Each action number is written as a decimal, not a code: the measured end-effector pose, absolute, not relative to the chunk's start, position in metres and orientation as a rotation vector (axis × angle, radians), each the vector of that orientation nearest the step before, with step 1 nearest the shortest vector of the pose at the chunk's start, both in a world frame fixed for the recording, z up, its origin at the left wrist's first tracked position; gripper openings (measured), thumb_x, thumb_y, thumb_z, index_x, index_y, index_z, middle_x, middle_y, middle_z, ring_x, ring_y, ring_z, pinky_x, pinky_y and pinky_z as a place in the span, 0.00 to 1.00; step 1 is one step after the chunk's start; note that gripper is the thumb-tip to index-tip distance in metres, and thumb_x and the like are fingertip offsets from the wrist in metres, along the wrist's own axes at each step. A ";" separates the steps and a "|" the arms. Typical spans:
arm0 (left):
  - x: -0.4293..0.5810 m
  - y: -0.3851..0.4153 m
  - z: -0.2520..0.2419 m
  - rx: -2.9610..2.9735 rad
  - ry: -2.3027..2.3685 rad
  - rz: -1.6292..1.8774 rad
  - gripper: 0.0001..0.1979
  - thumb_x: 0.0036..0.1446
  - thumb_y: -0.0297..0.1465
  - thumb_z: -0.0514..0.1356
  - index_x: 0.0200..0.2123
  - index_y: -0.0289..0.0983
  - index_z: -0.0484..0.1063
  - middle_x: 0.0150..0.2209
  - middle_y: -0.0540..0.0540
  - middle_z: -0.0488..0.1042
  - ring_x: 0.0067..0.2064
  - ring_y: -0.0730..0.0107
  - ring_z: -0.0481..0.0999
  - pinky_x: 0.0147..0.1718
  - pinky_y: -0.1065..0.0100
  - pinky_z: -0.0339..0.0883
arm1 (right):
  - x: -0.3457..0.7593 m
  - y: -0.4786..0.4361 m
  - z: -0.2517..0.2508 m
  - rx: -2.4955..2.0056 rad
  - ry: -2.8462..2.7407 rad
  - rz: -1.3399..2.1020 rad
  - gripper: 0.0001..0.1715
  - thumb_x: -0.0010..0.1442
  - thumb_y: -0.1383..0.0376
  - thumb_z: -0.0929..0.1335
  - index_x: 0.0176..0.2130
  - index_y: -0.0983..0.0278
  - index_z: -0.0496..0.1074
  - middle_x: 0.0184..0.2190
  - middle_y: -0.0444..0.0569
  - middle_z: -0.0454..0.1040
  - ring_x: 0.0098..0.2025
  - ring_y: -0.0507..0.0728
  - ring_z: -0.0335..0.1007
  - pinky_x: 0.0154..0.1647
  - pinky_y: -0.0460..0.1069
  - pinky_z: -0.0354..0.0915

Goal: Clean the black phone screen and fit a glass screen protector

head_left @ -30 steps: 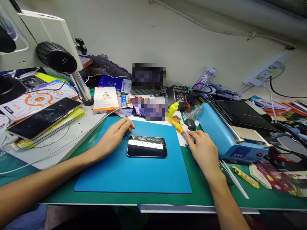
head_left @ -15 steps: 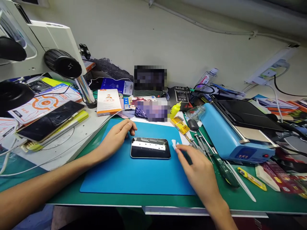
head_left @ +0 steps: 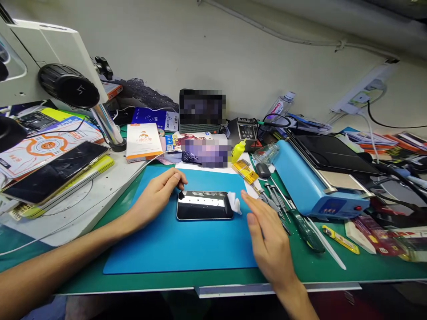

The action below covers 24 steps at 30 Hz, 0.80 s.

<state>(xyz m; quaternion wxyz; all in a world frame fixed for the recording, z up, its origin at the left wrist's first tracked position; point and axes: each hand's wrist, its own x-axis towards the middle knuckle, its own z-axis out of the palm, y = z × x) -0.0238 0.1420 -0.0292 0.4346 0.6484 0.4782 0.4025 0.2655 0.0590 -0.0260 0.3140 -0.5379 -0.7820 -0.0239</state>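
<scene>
A smartphone (head_left: 204,212) lies screen up on the blue mat (head_left: 180,249), its black glass reflecting a bright strip. Beside its upper left corner rests my left hand (head_left: 165,189), fingers curled in with nothing visible in them. At the phone's right end is a small crumpled white tissue (head_left: 235,203), overlapping the edge of the screen; whether it touches the glass I cannot tell. Just right of the tissue, apart from it, my right hand (head_left: 268,238) is open with its fingers stretched out.
Screwdrivers (head_left: 276,200), a green-handled tool (head_left: 307,231) and a yellow cutter (head_left: 340,240) lie at right, near a blue machine (head_left: 300,182). A yellow bottle (head_left: 238,151) stands behind the mat. To the left are a microscope (head_left: 66,84) and another phone (head_left: 56,171).
The tissue has left my right fingers and moved left to the phone's right end. My right hand has opened. The whole view has shifted slightly; my left hand stays by the phone.
</scene>
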 end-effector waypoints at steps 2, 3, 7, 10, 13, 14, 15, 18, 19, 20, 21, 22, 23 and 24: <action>-0.023 0.141 -0.029 1.617 1.190 1.002 0.17 0.73 0.42 0.50 0.38 0.40 0.73 0.35 0.49 0.74 0.39 0.66 0.72 0.42 0.65 0.65 | 0.278 0.080 -0.019 -1.587 -2.029 -0.115 0.25 0.75 0.61 0.62 0.67 0.61 0.66 0.62 0.55 0.75 0.64 0.64 0.71 0.64 0.61 0.67; -0.023 0.141 -0.028 1.619 1.188 1.002 0.17 0.73 0.42 0.50 0.38 0.40 0.73 0.34 0.49 0.74 0.39 0.66 0.72 0.42 0.65 0.65 | 0.285 0.094 -0.015 -1.681 -2.047 -0.162 0.26 0.75 0.58 0.62 0.66 0.64 0.67 0.61 0.57 0.76 0.62 0.66 0.72 0.62 0.61 0.68; -0.023 0.140 -0.028 1.636 1.174 1.019 0.17 0.73 0.41 0.50 0.38 0.40 0.73 0.34 0.49 0.74 0.39 0.66 0.73 0.42 0.65 0.66 | 0.304 0.147 -0.010 -1.853 -2.126 -0.222 0.27 0.73 0.56 0.60 0.61 0.69 0.72 0.55 0.63 0.79 0.55 0.72 0.75 0.53 0.63 0.69; -0.024 0.141 -0.029 1.646 1.159 1.037 0.17 0.74 0.41 0.49 0.39 0.40 0.72 0.34 0.49 0.74 0.39 0.66 0.73 0.42 0.65 0.65 | 0.307 0.168 -0.014 -1.903 -2.155 -0.224 0.29 0.69 0.54 0.64 0.58 0.71 0.74 0.50 0.66 0.81 0.51 0.74 0.75 0.49 0.64 0.68; -0.025 0.142 -0.030 1.659 1.142 1.044 0.17 0.74 0.41 0.49 0.39 0.39 0.72 0.34 0.50 0.74 0.39 0.67 0.73 0.41 0.65 0.65 | 0.308 0.174 -0.017 -1.943 -2.116 -0.231 0.31 0.68 0.53 0.65 0.59 0.72 0.73 0.50 0.67 0.80 0.51 0.76 0.74 0.49 0.65 0.67; -0.025 0.141 -0.030 1.667 1.141 1.042 0.17 0.74 0.41 0.49 0.39 0.39 0.72 0.34 0.50 0.74 0.39 0.67 0.73 0.41 0.65 0.65 | 0.310 0.173 -0.016 -1.952 -2.096 -0.229 0.31 0.68 0.52 0.65 0.59 0.72 0.73 0.50 0.66 0.80 0.51 0.75 0.74 0.49 0.64 0.68; -0.025 0.141 -0.029 1.680 1.145 1.043 0.17 0.75 0.41 0.48 0.39 0.39 0.72 0.34 0.49 0.74 0.39 0.67 0.74 0.41 0.65 0.66 | 0.311 0.170 -0.013 -1.960 -2.074 -0.230 0.31 0.68 0.51 0.66 0.59 0.71 0.72 0.50 0.66 0.79 0.51 0.74 0.74 0.49 0.64 0.68; -0.026 0.137 -0.027 1.833 1.150 1.083 0.15 0.75 0.39 0.49 0.42 0.39 0.72 0.38 0.48 0.76 0.42 0.66 0.76 0.42 0.64 0.68 | 0.313 0.151 0.001 -1.940 -1.965 -0.240 0.34 0.67 0.49 0.67 0.62 0.70 0.70 0.54 0.65 0.76 0.54 0.72 0.74 0.51 0.62 0.70; -0.026 0.135 -0.025 1.953 1.129 1.115 0.13 0.74 0.38 0.51 0.45 0.39 0.72 0.42 0.46 0.77 0.45 0.64 0.76 0.44 0.64 0.69 | 0.311 0.141 0.006 -1.892 -1.906 -0.214 0.34 0.67 0.50 0.68 0.63 0.68 0.70 0.56 0.63 0.74 0.54 0.71 0.75 0.51 0.61 0.71; -0.027 0.133 -0.024 2.109 1.089 1.154 0.12 0.73 0.37 0.53 0.50 0.40 0.72 0.46 0.44 0.77 0.48 0.63 0.76 0.47 0.63 0.69 | 0.305 0.129 0.012 -1.823 -1.880 -0.160 0.34 0.66 0.49 0.69 0.64 0.65 0.70 0.56 0.61 0.74 0.51 0.69 0.76 0.50 0.60 0.72; -0.027 0.131 -0.022 2.291 1.032 1.189 0.13 0.72 0.37 0.55 0.55 0.40 0.71 0.50 0.42 0.77 0.52 0.61 0.76 0.51 0.61 0.68 | 0.298 0.117 0.017 -1.726 -1.909 -0.077 0.34 0.67 0.49 0.70 0.64 0.63 0.69 0.56 0.59 0.74 0.50 0.66 0.77 0.48 0.58 0.74; -0.028 0.128 -0.020 2.480 0.963 1.208 0.17 0.71 0.37 0.57 0.60 0.40 0.68 0.55 0.40 0.76 0.56 0.59 0.74 0.55 0.59 0.66 | 0.288 0.106 0.020 -1.614 -1.973 -0.003 0.32 0.67 0.50 0.70 0.64 0.61 0.69 0.56 0.57 0.74 0.50 0.65 0.77 0.49 0.57 0.74; -0.028 0.126 -0.018 2.651 0.897 1.211 0.24 0.70 0.39 0.60 0.65 0.40 0.64 0.60 0.37 0.74 0.60 0.56 0.72 0.59 0.57 0.64 | 0.276 0.095 0.023 -1.515 -2.063 0.051 0.32 0.67 0.51 0.71 0.65 0.59 0.68 0.57 0.55 0.74 0.53 0.65 0.77 0.53 0.57 0.73; -0.028 0.124 -0.017 2.788 0.848 1.196 0.30 0.69 0.42 0.61 0.69 0.39 0.59 0.64 0.35 0.71 0.64 0.53 0.70 0.62 0.55 0.61 | 0.263 0.085 0.024 -1.440 -2.122 0.083 0.32 0.68 0.53 0.71 0.67 0.57 0.67 0.58 0.54 0.73 0.56 0.64 0.75 0.58 0.58 0.71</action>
